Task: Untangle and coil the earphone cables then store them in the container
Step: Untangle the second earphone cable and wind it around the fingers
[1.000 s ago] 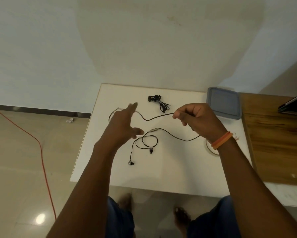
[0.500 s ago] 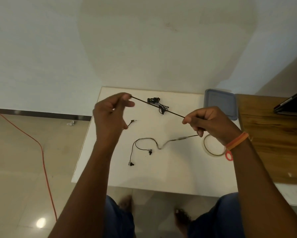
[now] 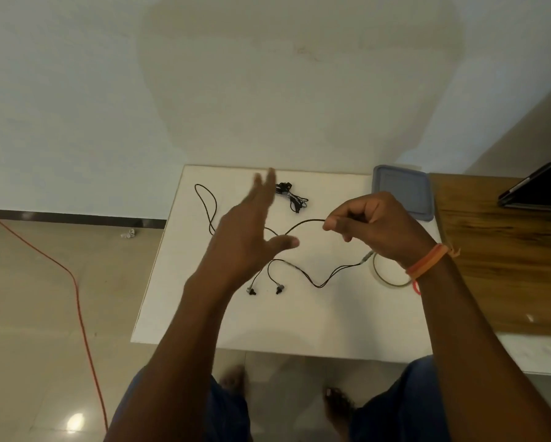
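so the right hand [image 3: 373,228] has the black earphone cable [image 3: 302,223] pinched between thumb and curled fingers, held up a bit over the white table [image 3: 299,320]. the left hand [image 3: 248,231] is spread out flat, fingers straight and thumb out, gripping nothing; it's blurry and sits over the middle stretch of the cable, can't tell if it's touching it. from the pinch the cable runs left behind that hand and comes out as a long narrow loop [image 3: 207,205] on the far left part of the table. the other end snakes along the table under the right wrist and ends in two earbuds [image 3: 266,288] lying near each other toward the near side. a second, bundled earphone set [image 3: 291,197] lies near the back edge. the grey container [image 3: 401,193] with its lid on is at the table's far right corner, and a roll of clear tape [image 3: 392,272] lies flat just below the right wrist, which has an orange band [image 3: 427,263].
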Demonstrator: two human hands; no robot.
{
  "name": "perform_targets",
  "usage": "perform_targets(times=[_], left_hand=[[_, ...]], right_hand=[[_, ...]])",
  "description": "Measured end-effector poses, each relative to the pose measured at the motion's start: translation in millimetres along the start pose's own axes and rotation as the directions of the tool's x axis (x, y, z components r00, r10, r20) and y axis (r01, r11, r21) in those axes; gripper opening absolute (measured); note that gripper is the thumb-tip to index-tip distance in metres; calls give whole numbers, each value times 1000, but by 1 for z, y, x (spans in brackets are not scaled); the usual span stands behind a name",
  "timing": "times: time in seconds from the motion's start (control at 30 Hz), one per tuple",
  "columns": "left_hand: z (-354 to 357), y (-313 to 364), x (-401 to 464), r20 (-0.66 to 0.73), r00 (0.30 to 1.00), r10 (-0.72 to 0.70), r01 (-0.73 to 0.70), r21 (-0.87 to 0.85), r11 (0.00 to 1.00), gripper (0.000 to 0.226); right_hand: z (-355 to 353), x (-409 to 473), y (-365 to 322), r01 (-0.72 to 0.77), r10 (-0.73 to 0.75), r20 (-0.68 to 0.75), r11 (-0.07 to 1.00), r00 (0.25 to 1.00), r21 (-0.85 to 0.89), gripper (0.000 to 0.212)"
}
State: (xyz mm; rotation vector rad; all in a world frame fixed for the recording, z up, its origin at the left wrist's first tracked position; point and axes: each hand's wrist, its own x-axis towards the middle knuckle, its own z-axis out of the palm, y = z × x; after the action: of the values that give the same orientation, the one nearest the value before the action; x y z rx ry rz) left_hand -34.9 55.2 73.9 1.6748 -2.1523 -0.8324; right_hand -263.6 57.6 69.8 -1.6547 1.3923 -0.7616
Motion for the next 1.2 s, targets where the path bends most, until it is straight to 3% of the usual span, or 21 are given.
perform_targets(times=[0.13, 0.27, 0.37, 0.43, 0.6, 0.67, 0.73, 0.83, 0.93, 1.07, 1.2], left_hand=[[13, 22, -1, -17, 993, 120, -119, -295, 948, 22], [3, 16, 2, -143, 990, 11, -77, -467, 881, 18], [-15, 6, 1, -366, 921, -135, -86, -527, 845, 18], [-19, 1, 0, -433, 883, -182, -89, -534, 841, 16], [-8, -5, 2, -252, 965, -76, -28, -384, 923, 14], [-1, -3, 3, -180, 984, -13, -42, -298, 954, 14], [6, 3, 3, -115, 993, 33, -55, -201, 978, 14], [15, 10, 4, -68, 994, 85, -94, -133, 987, 17], [13, 7, 1, -40, 993, 112, -115, -106, 988, 20], [10, -1, -1, 88, 994, 62, -51, -125, 991, 15], [-1, -27, 0, 145, 989, -24, 52, -191, 980, 13]], right_hand=[[3, 1, -11, 68, -69, 41, 997, 997, 27, 21], [-3, -3, 1, -25, 17, 53, 988, 998, 150, 21], [-6, -6, 13, -69, 66, 18, 952, 998, 299, 21], [-6, -6, 17, -91, 100, -5, 926, 995, 367, 21], [-3, -4, 28, -174, 180, -15, 965, 984, 198, 21], [-6, -5, 26, -189, 190, 45, 982, 981, -24, 50], [-1, -3, 12, -123, 128, 128, 991, 983, -46, 71], [21, 0, -11, -8, -18, 156, 986, 988, 168, 48], [30, 2, -17, 50, -71, 110, 983, 991, 179, 24], [19, 2, -2, -53, 45, 127, 996, 991, 66, 16], [3, 1, 34, -139, 128, -82, 980, 988, -141, 4]])
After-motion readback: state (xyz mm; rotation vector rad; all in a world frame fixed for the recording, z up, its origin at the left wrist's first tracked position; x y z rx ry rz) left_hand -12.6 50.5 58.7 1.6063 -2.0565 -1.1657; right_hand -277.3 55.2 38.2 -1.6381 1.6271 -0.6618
